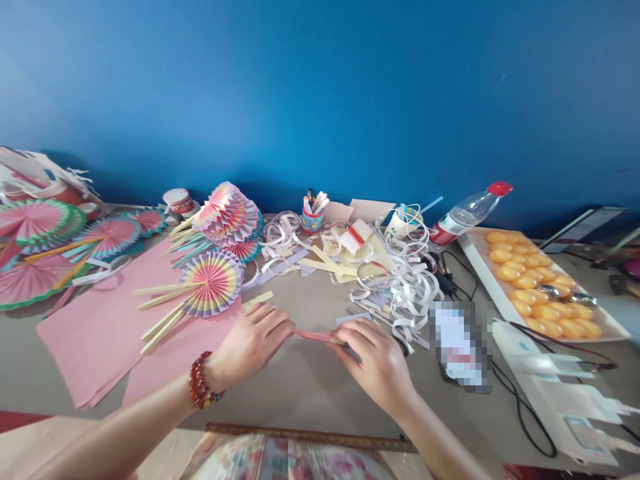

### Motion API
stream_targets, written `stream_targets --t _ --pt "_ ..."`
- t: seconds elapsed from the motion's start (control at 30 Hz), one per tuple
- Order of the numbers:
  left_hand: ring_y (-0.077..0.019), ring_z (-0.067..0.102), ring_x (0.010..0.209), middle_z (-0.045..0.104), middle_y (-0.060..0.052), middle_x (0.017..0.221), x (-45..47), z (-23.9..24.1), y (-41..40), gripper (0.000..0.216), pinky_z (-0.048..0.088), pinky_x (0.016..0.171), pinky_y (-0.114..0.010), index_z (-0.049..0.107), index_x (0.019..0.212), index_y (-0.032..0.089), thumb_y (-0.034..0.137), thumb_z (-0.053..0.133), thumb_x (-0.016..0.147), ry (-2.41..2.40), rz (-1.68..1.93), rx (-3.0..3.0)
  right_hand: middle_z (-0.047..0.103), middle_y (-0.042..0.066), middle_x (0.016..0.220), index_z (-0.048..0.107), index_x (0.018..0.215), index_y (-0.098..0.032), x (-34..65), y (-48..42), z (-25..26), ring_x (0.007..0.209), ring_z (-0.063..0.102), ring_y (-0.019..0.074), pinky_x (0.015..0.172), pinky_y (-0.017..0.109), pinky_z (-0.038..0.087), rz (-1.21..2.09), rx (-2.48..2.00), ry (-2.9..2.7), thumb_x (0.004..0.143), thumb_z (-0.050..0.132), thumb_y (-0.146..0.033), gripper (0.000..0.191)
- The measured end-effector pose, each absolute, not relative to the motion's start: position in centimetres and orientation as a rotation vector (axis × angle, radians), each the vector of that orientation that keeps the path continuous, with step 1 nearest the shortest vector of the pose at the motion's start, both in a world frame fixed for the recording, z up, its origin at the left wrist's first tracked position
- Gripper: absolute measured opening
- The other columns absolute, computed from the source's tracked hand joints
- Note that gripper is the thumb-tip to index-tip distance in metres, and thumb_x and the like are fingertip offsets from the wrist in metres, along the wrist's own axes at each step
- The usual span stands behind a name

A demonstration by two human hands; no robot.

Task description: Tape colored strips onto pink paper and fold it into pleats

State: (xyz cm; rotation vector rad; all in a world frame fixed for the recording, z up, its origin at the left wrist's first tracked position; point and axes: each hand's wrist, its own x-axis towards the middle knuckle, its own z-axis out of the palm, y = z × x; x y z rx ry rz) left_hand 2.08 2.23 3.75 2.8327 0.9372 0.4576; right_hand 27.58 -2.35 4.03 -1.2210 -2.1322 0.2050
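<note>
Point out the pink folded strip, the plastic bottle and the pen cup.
pink folded strip (314,335), head view, middle between the hands.
plastic bottle (467,213), head view, clear body.
pen cup (311,221), head view, cup wall.

pink paper strip (314,335) | folded narrow | level above table, pinched both ends

A crowded craft counter (310,393) in front of my blue wall (320,87).

To my left I see pleated paper fans (213,283) lying on pink paper sheets (100,333); behind them curled white paper strips (400,280), a small cup of sticks (311,217), a red-capped plastic bottle (467,212) on its side, and a tray of orange rounds (543,287) at right.
</note>
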Motion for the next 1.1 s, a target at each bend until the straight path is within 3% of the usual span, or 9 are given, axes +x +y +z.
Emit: stream_targets --t 0.1,0.33,0.53,0.9,1.1 --pt "-0.0196 0.056 0.087 0.065 -0.006 0.095 1.8 3.4 2.4 0.020 0.043 0.082 -0.037 0.058 0.112 0.017 0.017 0.042 0.099 0.893 0.518 2.849 0.067 0.003 0.085 0.063 0.087 -0.022 27.7 -2.4 3.6 0.082 0.060 0.0176 0.077 0.031 0.046 0.190 -1.227 -2.160 0.093 0.057 -0.019 0.009" --pt "-0.0218 0.056 0.095 0.065 -0.007 0.103 1.4 2.4 1.8 0.016 0.043 0.083 -0.036 0.061 0.105 0.018 0.014 0.048 0.097 0.917 0.639 2.943 0.065 0.005 0.084 0.066 0.085 -0.021 27.8 -2.9 2.0 0.080 0.056 0.0184 0.072 0.031 0.042 -0.026 -1.243 -2.281 0.092 0.054 -0.015 0.015" --pt "-0.0204 0.054 0.085 0.064 -0.007 0.096 1.3 0.0 -0.1 0.016 0.044 0.075 -0.034 0.062 0.104 0.015 0.014 0.047 0.096 0.964 0.536 3.012 0.064 0.003 0.079 0.065 0.081 -0.019 27.7 -3.7 -0.9 0.079 0.053 0.0176 0.072 0.032 0.038 -0.110 -1.189 -2.381 0.093 0.053 -0.012 0.018" --pt "-0.0225 0.054 0.085 0.062 -0.007 0.096 0.7 -2.0 -2.1 0.013 0.046 0.075 -0.036 0.061 0.103 0.016 0.016 0.052 0.094 1.039 0.282 2.914 0.063 0.002 0.079 0.064 0.087 -0.019 27.9 -4.6 -2.6 0.080 0.053 0.0178 0.072 0.032 0.039 0.103 -1.209 -2.477 0.095 0.051 -0.017 0.016" --pt "-0.0213 0.055 0.085 0.063 -0.007 0.095 0.8 -2.0 -1.9 0.013 0.047 0.076 -0.036 0.060 0.098 0.015 0.017 0.047 0.097 1.150 0.379 2.675 0.063 0.003 0.084 0.062 0.090 -0.020 28.1 -4.3 -1.9 0.082 0.054 0.0180 0.073 0.030 0.041 0.343 -1.326 -2.414 0.097 0.048 -0.018 0.016"
